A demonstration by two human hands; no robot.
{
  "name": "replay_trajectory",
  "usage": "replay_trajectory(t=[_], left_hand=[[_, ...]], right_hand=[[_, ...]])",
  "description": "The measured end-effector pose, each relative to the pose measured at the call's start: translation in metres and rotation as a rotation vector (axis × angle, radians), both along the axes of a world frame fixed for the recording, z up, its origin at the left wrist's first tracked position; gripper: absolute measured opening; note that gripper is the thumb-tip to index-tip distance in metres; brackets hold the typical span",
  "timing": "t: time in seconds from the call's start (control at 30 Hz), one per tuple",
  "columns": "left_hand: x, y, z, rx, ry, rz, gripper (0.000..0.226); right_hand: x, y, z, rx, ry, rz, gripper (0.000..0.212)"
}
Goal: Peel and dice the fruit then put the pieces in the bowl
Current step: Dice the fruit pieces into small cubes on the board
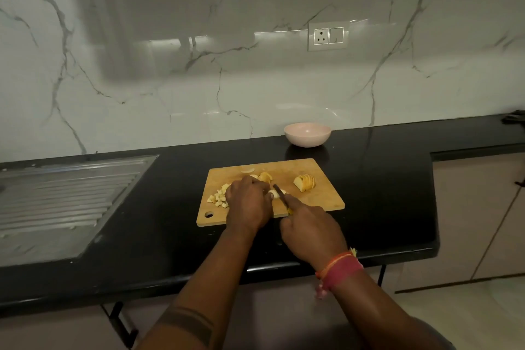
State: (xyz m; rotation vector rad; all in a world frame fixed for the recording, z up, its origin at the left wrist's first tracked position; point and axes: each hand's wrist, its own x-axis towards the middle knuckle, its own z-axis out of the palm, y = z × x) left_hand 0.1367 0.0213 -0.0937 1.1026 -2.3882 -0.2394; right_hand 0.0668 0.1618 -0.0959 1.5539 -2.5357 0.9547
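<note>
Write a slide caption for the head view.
Left hand steadies fruit while right hand slices with knife on cutting board.

The left hand (247, 202) covered most of the fruit piece (275, 193) under it, and its fingertips were out of sight. The right hand (311, 231) hid nearly all of the knife (279, 193) handle. The drainboard (56, 196) ran off the left edge. A dark object (514, 117) at the right edge was cut off and unidentifiable.

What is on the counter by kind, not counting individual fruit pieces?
Cutting board: 1
Bowl: 1
Knife: 1
Diced fruit pile: 1
Sliced fruit chunk: 1
Hands: 2, left and right
Total: 7
</note>
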Motion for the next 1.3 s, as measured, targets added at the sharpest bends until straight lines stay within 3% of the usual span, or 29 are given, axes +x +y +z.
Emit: replay_trajectory(t=[0.3,0.57,0.87,1.3], left_hand=[[-0.002,-0.003,0.003,-0.017,-0.054,0.015,0.028],[-0.003,0.0,0.001,-0.036,-0.073,0.042,0.029],[0.004,0.0,-0.002,0.01,-0.004,0.03,0.028],[0.002,0.0,0.005,-0.007,-0.023,0.102,0.025]], right_hand=[[0.0,-0.028,0.008,0.065,0.029,0.004,0.043],[0.005,0.002,-0.004,0.09,0.081,0.004,0.059],[0.009,0.007,0.001,-0.007,0.008,0.004,0.059],[0.006,-0.018,0.005,0.104,0.052,0.045,0.053]])
